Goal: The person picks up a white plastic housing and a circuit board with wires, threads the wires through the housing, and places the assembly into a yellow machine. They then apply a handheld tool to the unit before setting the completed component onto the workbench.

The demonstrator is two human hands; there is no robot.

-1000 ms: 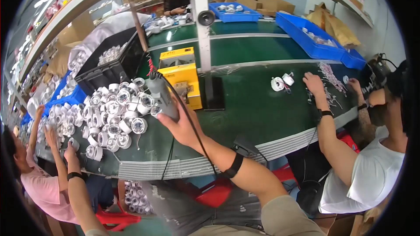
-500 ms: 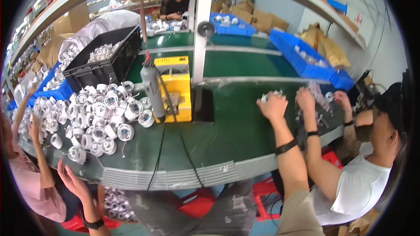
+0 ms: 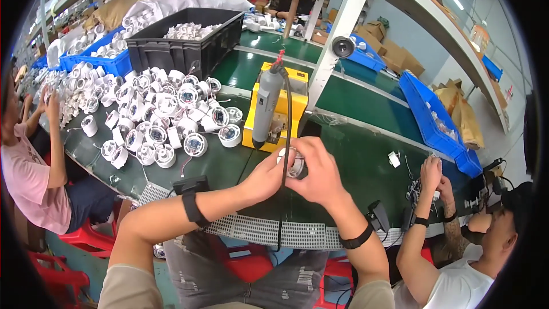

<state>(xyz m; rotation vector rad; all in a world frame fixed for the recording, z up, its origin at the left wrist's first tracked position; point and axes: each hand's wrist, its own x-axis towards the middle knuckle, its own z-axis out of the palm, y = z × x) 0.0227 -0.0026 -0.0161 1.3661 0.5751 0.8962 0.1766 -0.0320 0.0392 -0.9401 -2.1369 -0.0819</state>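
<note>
The green surface [image 3: 357,163] holds a heap of white parts [image 3: 154,115], so lots seem undone. The left hand [image 3: 264,176] and right hand [image 3: 318,173] grip one round part [image 3: 297,167] near the yellow box [image 3: 298,96]; I can't tell if it's done.

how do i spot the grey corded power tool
On the green workbench, right of the heaped white parts, find the yellow box. The power tool slants in front of it; unlike its neighbours, it is slim, grey and corded.
</note>
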